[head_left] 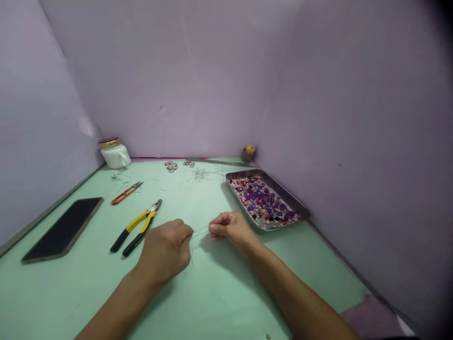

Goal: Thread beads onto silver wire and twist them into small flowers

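Note:
A thin wire (200, 232) stretches between my two hands over the green tabletop (198, 302). My left hand (170, 248) pinches one end, and a loose tail of wire hangs below its fingers. At the other end, the fingertips of my right hand (228, 229) are pressed together on the wire. Just left of my left hand lie yellow-and-black pliers (136, 229), their jaws pointing away from me. Beyond my right hand is a metal tray (244, 208) holding purple, red, white and black beads (264, 198).
A phone (65, 229) and orange thread snips (126, 192) lie on the left. A white lidded jar (116, 155) stands in the back corner. Beaded pieces (171, 166), loose wire bits (201, 174) and a small brown-yellow object (249, 152) are along the back. Walls enclose the table.

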`<state>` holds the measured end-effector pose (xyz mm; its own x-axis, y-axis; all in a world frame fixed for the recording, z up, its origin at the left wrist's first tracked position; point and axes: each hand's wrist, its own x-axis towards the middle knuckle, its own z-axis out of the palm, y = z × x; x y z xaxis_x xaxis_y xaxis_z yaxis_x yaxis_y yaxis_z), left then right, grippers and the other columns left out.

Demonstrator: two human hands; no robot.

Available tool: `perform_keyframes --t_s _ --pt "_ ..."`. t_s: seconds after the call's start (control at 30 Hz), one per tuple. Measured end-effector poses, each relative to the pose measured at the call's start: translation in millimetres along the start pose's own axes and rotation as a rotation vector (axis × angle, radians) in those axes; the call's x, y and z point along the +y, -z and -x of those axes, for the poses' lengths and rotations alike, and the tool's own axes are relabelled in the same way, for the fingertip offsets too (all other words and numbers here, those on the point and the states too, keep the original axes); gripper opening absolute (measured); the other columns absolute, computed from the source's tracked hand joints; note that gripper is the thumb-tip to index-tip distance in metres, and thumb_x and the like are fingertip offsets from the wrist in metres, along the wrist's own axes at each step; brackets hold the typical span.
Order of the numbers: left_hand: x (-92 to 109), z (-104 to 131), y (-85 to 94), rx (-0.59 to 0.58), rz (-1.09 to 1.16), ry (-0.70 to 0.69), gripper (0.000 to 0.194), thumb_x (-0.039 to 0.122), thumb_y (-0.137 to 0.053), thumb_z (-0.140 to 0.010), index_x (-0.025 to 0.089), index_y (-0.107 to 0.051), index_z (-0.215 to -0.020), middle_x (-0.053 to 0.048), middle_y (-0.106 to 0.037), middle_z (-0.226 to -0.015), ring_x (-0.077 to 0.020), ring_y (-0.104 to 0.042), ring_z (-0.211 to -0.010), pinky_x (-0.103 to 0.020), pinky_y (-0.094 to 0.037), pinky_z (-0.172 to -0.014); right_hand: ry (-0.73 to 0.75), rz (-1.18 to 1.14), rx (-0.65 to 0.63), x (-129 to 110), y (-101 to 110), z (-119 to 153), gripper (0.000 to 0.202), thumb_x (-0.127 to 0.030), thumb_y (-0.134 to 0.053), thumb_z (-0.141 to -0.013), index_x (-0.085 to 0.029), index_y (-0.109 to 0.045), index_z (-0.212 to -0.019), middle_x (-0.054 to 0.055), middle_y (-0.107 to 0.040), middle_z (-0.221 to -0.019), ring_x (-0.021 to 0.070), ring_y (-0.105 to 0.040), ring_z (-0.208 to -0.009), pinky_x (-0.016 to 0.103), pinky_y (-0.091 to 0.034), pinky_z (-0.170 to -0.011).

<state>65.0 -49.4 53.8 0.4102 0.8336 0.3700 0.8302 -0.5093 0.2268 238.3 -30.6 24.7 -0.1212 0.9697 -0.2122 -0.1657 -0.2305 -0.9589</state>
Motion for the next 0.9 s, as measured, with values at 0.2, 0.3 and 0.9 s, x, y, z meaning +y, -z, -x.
perform_keyframes --t_s 0.2,0.3,0.9 --pt "13 7 -1.6 0.151 -0.317 -0.115 0.022 0.003 -0.043 -0.062 0.018 -0.058 -0.058 -0.002 -0.056 -0.06 -0.0167 -0.052 -0.06 -0.026 -0.029 -0.048 0.04 0.003 0.114 1 -1 -4 0.02 -0.022 -0.072 -0.044 -0.012 -0.057 -0.052 -0.001 -0.055 -0.043 0.0103 -0.052 -0.041 0.028 -0.047 -0.05" --pt "16 8 -3.3 0.056 -0.281 -0.086 0.022 0.004 -0.042 -0.063 0.018 -0.059 -0.061 -0.002 -0.056 -0.062 -0.0165 -0.052 -0.059 -0.026 -0.029 -0.047 0.036 -0.022 0.104 -1 0 -4 0.021 -0.022 -0.072 -0.044 -0.011 -0.057 -0.052 -0.001 -0.055 -0.043 0.01 -0.052 -0.041 0.028 -0.048 -0.05" --pt "10 0 -3.2 -0.213 0.091 -0.011 0.015 0.02 -0.042 -0.074 0.02 -0.057 -0.076 -0.001 -0.058 -0.075 -0.0129 -0.049 -0.056 -0.026 -0.033 -0.055 -0.09 0.025 -0.132 -7 12 0 0.029 -0.026 -0.077 -0.039 -0.01 -0.058 -0.054 -0.001 -0.056 -0.042 0.0102 -0.054 -0.041 0.026 -0.048 -0.048"
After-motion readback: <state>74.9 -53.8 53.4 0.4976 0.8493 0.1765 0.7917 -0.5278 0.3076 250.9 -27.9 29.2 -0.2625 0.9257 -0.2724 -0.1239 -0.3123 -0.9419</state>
